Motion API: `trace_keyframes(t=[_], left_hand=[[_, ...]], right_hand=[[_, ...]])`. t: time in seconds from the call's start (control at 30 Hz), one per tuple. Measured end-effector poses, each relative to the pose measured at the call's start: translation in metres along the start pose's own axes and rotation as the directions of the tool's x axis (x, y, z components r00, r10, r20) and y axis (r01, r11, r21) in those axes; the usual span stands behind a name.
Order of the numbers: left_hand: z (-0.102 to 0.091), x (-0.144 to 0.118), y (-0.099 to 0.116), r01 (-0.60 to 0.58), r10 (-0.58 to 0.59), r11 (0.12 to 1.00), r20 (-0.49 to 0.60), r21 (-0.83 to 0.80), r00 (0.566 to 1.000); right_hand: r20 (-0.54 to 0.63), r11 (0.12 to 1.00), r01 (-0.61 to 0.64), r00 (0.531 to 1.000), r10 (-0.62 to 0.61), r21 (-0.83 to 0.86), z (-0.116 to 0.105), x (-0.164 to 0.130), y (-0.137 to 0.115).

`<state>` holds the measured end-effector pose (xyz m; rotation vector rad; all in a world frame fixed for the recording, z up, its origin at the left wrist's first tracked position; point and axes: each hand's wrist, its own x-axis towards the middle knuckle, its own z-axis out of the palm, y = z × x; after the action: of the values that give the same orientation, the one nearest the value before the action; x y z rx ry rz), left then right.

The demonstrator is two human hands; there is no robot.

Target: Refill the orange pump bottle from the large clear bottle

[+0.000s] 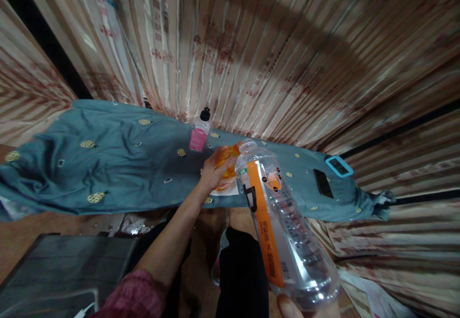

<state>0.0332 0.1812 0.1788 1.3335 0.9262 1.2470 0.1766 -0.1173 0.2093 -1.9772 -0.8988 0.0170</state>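
Tipping the clear plastic bottle [283,222] so far forward is where the risk is judged to lie: its open mouth is pointed down at the small orange container [230,161], and if the water comes out in a rush, it may be spilled over the teal cloth [108,164] and the white paper under the container. The grip on the bottle is also weak, because only its base is held by the right hand [291,306], of which little more than a fingertip is seen at the lower edge; whether the whole hand is closed around it cannot be told. The left hand [213,169] is closed around the orange container, which could be knocked over if it is pushed by the bottle's neck.

The bottle is transparent, ribbed and nearly empty, with an orange label strip along its side. It is held in the air, above the cloth-covered surface, its mouth touching or just beside the container. A small pink-labelled bottle [200,133] is stood behind, and a dark phone [323,183] is laid to the right.
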Motion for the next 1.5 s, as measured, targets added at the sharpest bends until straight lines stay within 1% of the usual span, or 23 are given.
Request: trace_keyframes(t=[0.33,0.53,0.67,0.87,1.0,1.07,1.23,1.37,1.5], left_hand=[[0.0,0.0,0.0,0.015,-0.015,1.0,-0.013,0.002,1.0],[-0.001,0.0,0.0,0.016,-0.016,1.0,0.003,-0.012,1.0],[-0.001,0.001,-0.002,0.032,-0.032,0.999,-0.003,-0.007,0.999],[0.0,0.002,-0.003,0.023,-0.023,1.0,-0.011,-0.013,1.0],[0.0,0.002,-0.005,0.006,-0.006,0.999,0.003,-0.053,1.0],[0.001,0.002,-0.007,0.011,-0.011,0.998,0.007,-0.069,1.0],[0.003,0.004,-0.012,0.038,-0.039,0.998,-0.016,-0.048,0.999],[0.003,0.004,-0.011,0.027,-0.027,0.998,-0.01,-0.06,1.0],[0.004,0.003,-0.011,0.044,-0.046,0.995,-0.021,-0.09,0.999]], right_hand=[[-0.011,0.999,0.021,1.0,-0.02,0.026,0.002,-0.001,-0.002],[-0.015,0.998,0.044,0.999,-0.044,0.04,0.003,0.0,-0.007],[-0.02,0.999,0.037,0.999,-0.036,0.033,0.004,0.0,-0.008],[-0.034,0.999,0.027,0.999,-0.026,0.026,0.004,0.001,-0.005],[-0.044,0.999,0.031,0.999,-0.03,0.025,0.005,-0.001,-0.002],[-0.048,0.999,0.042,0.998,-0.041,0.023,0.005,0.0,-0.002],[-0.038,0.998,0.058,0.998,-0.057,0.02,0.006,0.003,-0.004],[-0.042,0.998,0.057,0.998,-0.056,0.019,0.006,0.002,-0.003],[-0.04,0.998,0.05,0.998,-0.049,0.025,0.007,0.0,-0.003]])
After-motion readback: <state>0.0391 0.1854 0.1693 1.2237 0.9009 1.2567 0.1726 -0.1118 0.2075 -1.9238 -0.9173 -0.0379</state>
